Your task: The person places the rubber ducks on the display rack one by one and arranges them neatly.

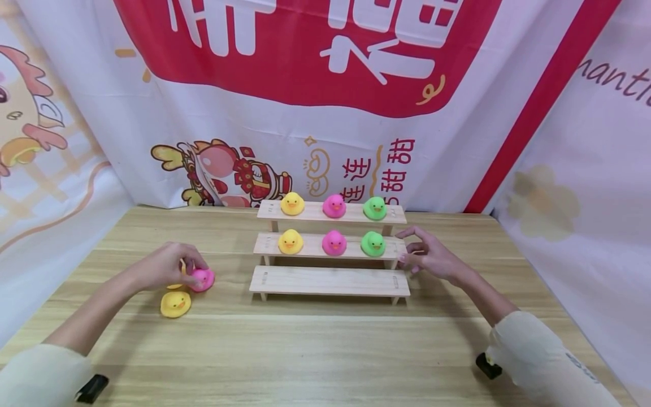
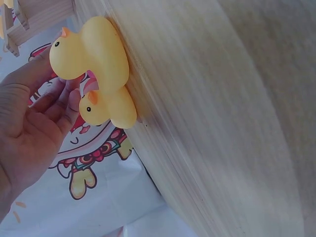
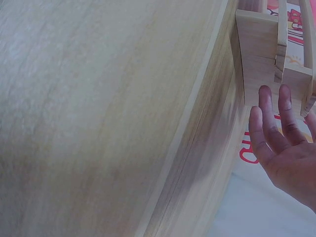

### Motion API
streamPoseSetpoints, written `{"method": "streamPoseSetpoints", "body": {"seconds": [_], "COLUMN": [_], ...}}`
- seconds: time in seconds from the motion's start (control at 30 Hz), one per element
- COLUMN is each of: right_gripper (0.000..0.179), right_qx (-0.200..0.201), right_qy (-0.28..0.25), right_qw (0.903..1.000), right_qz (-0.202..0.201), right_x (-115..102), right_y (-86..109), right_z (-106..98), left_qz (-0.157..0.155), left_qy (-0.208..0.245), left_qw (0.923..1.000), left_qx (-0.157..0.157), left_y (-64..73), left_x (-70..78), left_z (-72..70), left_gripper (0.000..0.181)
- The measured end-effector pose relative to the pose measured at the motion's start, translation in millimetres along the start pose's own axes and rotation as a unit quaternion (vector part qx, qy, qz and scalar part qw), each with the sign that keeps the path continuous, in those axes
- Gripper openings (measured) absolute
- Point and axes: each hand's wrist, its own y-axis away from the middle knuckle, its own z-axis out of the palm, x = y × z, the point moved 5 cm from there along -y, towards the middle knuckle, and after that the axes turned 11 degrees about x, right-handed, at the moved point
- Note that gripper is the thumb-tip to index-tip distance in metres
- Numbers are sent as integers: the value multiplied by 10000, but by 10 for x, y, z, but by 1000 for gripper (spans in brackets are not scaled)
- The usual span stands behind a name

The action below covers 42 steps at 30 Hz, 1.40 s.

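Note:
In the head view my left hand pinches a pink toy duck on the left of the table. One yellow duck sits right by it; another is mostly hidden behind my fingers. From the left wrist, the two yellow ducks stand in front of my fingertips and hide most of the pink one. My right hand is at the right end of a three-tier wooden stand, fingertips right at the middle shelf's end. Its fingers extend loosely beside the stand's side in the right wrist view.
The top shelf carries a yellow duck, a pink duck and a green duck. On the middle shelf are yellow, pink and green ducks in the same order. Printed cloth hangs behind and beside the wooden table.

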Motion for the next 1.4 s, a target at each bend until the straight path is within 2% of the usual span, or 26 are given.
{"method": "streamPoseSetpoints", "body": {"seconds": [0.27,0.53,0.83,1.23,1.4], "right_gripper": [50,49,50,51,51], "right_qx": [-1,-35,-27,-4,11], "right_qy": [24,-89,-102,-59,-27], "right_qw": [10000,9999,9999,10000,10000], "right_qz": [18,-32,-31,10,62], "right_x": [-6,-12,0,-2,3], "right_y": [-2,0,0,0,-5], "right_z": [0,1,7,5,3], "left_qz": [56,131,130,17,111], "left_qy": [-61,-31,47,128,109], "left_qw": [10000,9999,9999,9998,9996], "left_qx": [-36,63,-10,147,239], "left_y": [-16,-4,-8,-51,-79], "left_x": [-19,-5,28,85,139], "left_z": [17,-3,-32,-57,-63], "left_gripper": [17,16,16,20,22]}}
